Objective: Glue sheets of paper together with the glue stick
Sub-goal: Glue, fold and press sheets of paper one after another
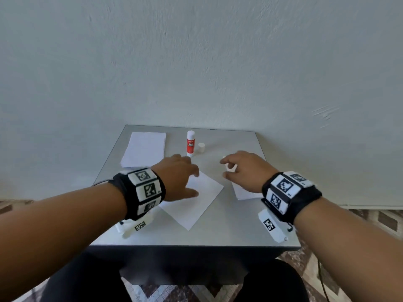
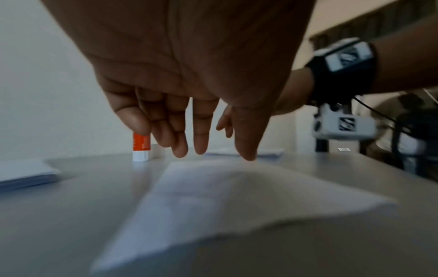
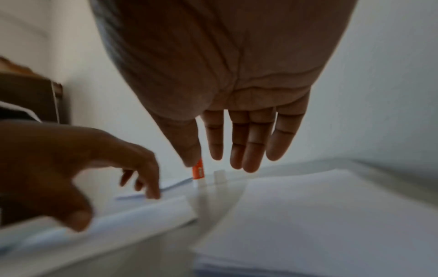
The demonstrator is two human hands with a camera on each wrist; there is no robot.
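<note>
A red-and-white glue stick [image 1: 190, 143] stands upright at the back of the grey table [image 1: 239, 234], with its white cap [image 1: 201, 147] beside it. One white sheet [image 1: 196, 203] lies turned like a diamond in the middle. My left hand [image 1: 185, 177] is over its far corner with fingers straight [image 2: 201, 135] and tips close to the paper; I cannot tell if they touch. My right hand [image 1: 239, 168] hovers with fingers spread [image 3: 249, 142] above another white sheet [image 1: 244, 192], holding nothing. The glue stick [image 3: 198, 171] shows just beyond its thumb.
A stack of white paper [image 1: 145, 149] lies at the back left corner. The table backs onto a pale wall [image 1: 196, 62]. Its front edge is close to my lap, and patterned floor [image 1: 370, 221] shows on both sides.
</note>
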